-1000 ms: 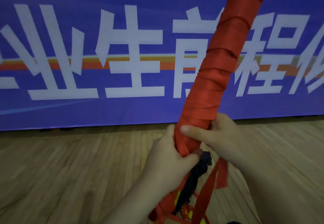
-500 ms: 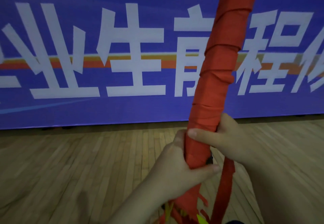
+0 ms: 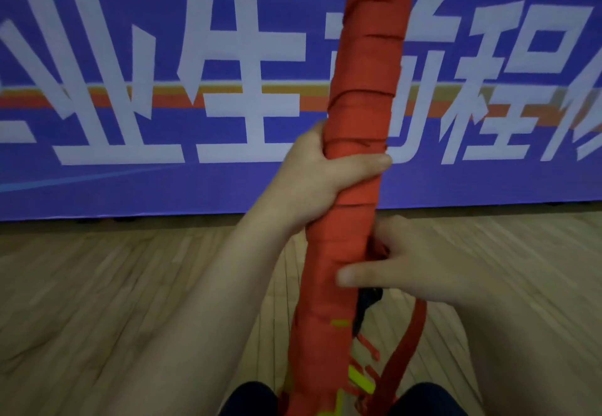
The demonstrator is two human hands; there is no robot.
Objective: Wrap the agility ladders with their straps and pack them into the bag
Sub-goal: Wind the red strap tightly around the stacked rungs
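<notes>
**Both Hands on the Wrapped Ladder, Held Upright Before the Banner**

At the far left, a blue banner (image 3: 130,187) with large white characters and an orange stripe filled the upper half of the view. Below it ran the wooden floor (image 3: 97,285), its boards blurred. The left forearm rose from the lower edge and hid a wide strip of that floor.

The left hand (image 3: 312,171) gripped the agility ladder bundle (image 3: 365,67) about halfway up the view. Its thumb lay across the front, and its fingers curled round the back, where they could not be seen. The bundle stood nearly upright, leaning a little to the right at the top, and ran out of view above. It was wound in turns of red strap, and it covered most of one banner character behind it (only the edges of that character showed on either side).

Lower down, yellow rungs (image 3: 358,379) poked out of the red wrapping between the person's dark trouser knees (image 3: 247,399).

Just right of the bundle and below the left hand, the right hand (image 3: 420,262) held the same bundle. Its thumb pressed flat across the front, and its fingers reached behind, partly hidden and blurred. Under that thumb hung a small black piece (image 3: 366,301), too blurred to name.

Farther right, the loose strap tail (image 3: 407,347) dropped from beneath the right hand toward the knees, apart from the bundle along its length.
</notes>
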